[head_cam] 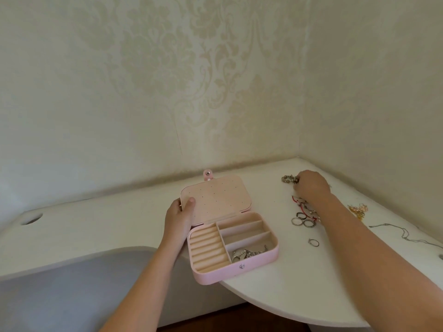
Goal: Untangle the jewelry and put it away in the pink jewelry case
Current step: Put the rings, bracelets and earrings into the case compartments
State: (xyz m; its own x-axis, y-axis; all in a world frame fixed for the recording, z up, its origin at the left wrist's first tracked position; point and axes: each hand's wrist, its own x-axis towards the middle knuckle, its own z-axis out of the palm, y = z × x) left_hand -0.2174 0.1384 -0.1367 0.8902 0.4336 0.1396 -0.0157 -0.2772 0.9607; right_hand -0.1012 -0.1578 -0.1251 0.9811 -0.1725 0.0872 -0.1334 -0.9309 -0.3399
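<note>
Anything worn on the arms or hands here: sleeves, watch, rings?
Both forearms are bare to the frame edge: no sleeves, watch or band. No gloves or rings show on the left hand or right hand; the right fingers are mostly hidden.

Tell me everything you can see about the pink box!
The pink case lies open on the white table, one corner past the edge. Its lid stands tilted back, the pale lining dotted with holes, a snap tab on top. The left hand holds the lid's left edge. Inside are ring rolls on the left and three long compartments; silver jewelry lies in the nearest.
</note>
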